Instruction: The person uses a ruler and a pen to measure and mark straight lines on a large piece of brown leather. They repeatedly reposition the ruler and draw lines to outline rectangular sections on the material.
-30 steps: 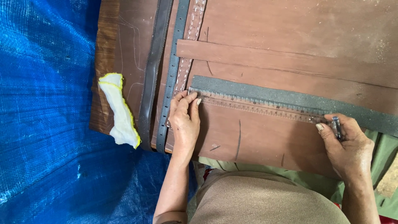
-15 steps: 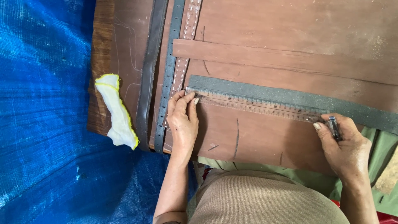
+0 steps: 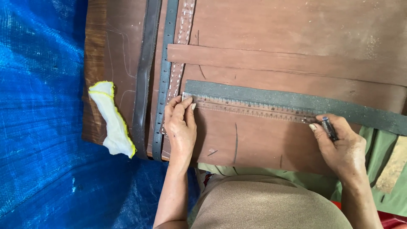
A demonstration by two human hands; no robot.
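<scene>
The left hand (image 3: 181, 127) is lying flat with its fingers spread only slightly, pressing its fingertips onto the near end of a steel ruler (image 3: 250, 108) and gripping nothing. The ruler is lying across a large brown leather sheet (image 3: 296, 29), slanting gently down towards the right, and its upper edge is running just beside a long dark grey strip (image 3: 296, 101) that continues past the ruler's far end to the right border of the view. The right hand (image 3: 339, 146) is closing narrowly around a dark, slim cutting or marking tool (image 3: 329, 128), holding it pen-fashion with the tip touching the leather at the ruler's right end; whether it is a knife or a pen I cannot tell. A narrower brown leather strip (image 3: 275, 61) is lying above the grey one, well apart from both hands. To the left of the left hand, a second metal ruler (image 3: 163, 85) is standing lengthwise up the sheet, with a stitched leather band (image 3: 182, 46) just beside it on one side and a dark leather strap (image 3: 146, 76) on the other. A white cloth with yellow edging (image 3: 111, 121) is resting on the sheet's left edge, half overhanging the blue tarpaulin (image 3: 38, 127) spread underneath. The person's beige-clad lap (image 3: 263, 203) is filling the bottom of the view between both forearms.
</scene>
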